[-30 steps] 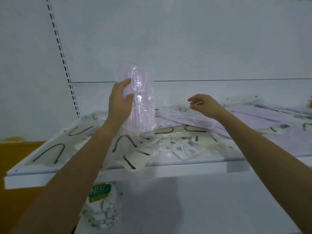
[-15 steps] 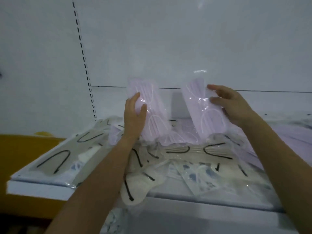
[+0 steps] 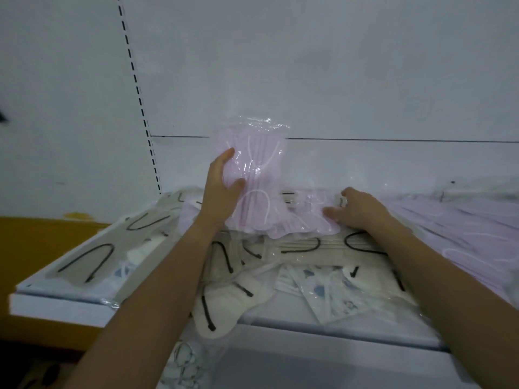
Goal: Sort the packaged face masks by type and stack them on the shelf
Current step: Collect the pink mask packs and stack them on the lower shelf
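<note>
Shelf: I am looking at a white shelf (image 3: pixel 64 307) littered with bagged masks, with a white back panel (image 3: pixel 337 66) behind it and a slotted upright (image 3: pixel 137 88) at 11 o'clock.
Pink mask pack (image 3: pixel 258 169): standing upright mid-shelf, at 12 o'clock.
Left hand (image 3: pixel 222 192): gripping that pack by its left edge.
Right hand (image 3: pixel 362 209): lying on flat pink packs (image 3: pixel 303 223) at 3 o'clock of the upright one; I cannot tell whether it is pinching.
Beige masks (image 3: pixel 309 248): lying at 6 o'clock of both hands.

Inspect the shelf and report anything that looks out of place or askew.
A white mask with black loops droops over the shelf's front edge, and could slip off. Beige packs, blue-patterned packs and lilac packs lie overlapped at odd angles, unsorted. The left hand holds one lilac pack upright.
</note>
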`<state>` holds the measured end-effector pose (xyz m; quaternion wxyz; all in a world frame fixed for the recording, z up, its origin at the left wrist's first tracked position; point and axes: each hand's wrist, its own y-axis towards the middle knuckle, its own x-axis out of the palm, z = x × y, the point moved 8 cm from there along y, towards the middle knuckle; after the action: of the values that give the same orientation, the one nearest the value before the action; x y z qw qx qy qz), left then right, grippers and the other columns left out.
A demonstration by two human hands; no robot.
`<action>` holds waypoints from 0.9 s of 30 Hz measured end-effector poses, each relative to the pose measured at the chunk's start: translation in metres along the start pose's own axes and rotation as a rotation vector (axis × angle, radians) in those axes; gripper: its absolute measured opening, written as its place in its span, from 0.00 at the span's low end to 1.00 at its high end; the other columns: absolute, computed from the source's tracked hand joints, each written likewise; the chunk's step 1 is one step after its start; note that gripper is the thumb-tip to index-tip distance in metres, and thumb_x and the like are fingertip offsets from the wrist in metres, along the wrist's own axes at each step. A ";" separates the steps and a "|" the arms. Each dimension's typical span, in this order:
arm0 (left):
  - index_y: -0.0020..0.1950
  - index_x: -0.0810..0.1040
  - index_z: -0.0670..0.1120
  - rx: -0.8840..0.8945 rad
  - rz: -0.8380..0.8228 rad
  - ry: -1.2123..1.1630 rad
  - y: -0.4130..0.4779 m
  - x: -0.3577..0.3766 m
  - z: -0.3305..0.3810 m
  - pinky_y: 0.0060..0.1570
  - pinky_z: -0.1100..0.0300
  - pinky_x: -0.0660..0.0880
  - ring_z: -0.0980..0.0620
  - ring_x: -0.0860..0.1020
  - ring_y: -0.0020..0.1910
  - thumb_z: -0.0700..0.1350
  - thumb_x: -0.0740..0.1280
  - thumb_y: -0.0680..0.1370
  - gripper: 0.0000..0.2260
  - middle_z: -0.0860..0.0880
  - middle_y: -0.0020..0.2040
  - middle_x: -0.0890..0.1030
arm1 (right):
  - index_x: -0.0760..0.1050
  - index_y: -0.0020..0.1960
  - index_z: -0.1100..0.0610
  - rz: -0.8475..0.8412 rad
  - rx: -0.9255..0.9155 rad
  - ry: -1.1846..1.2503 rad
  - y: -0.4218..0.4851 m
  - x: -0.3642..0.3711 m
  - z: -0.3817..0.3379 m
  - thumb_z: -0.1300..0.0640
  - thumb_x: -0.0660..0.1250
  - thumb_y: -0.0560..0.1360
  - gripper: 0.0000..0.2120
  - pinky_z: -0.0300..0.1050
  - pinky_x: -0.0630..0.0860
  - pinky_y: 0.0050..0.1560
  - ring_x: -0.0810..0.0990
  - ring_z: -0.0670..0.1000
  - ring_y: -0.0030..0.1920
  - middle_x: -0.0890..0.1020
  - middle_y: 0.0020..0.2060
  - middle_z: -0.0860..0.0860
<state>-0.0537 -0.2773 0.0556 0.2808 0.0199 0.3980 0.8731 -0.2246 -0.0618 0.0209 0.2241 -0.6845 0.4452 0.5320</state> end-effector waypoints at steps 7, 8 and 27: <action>0.68 0.69 0.39 -0.001 0.078 0.100 -0.005 -0.005 0.002 0.51 0.85 0.59 0.54 0.67 0.57 0.30 0.61 0.75 0.21 0.46 0.56 0.66 | 0.66 0.69 0.56 0.075 -0.018 0.215 0.005 -0.002 0.002 0.64 0.61 0.76 0.22 0.44 0.69 0.54 0.75 0.57 0.58 0.78 0.58 0.56; 0.68 0.69 0.40 -0.010 0.085 0.107 -0.006 -0.005 0.002 0.51 0.85 0.58 0.55 0.67 0.57 0.30 0.61 0.76 0.21 0.47 0.56 0.65 | 0.66 0.69 0.56 0.113 -0.027 0.230 0.003 -0.006 0.003 0.65 0.60 0.76 0.22 0.45 0.69 0.53 0.75 0.57 0.57 0.78 0.57 0.56; 0.69 0.68 0.40 -0.017 0.076 0.134 -0.009 -0.004 0.005 0.49 0.83 0.60 0.54 0.67 0.57 0.31 0.61 0.76 0.21 0.42 0.58 0.66 | 0.65 0.70 0.58 0.043 0.084 0.197 0.004 -0.013 0.034 0.60 0.66 0.74 0.26 0.47 0.69 0.59 0.73 0.59 0.62 0.73 0.65 0.59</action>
<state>-0.0451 -0.2712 0.0532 0.2205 -0.0259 0.4074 0.8858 -0.2466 -0.0323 0.0224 0.1963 -0.7139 0.5014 0.4476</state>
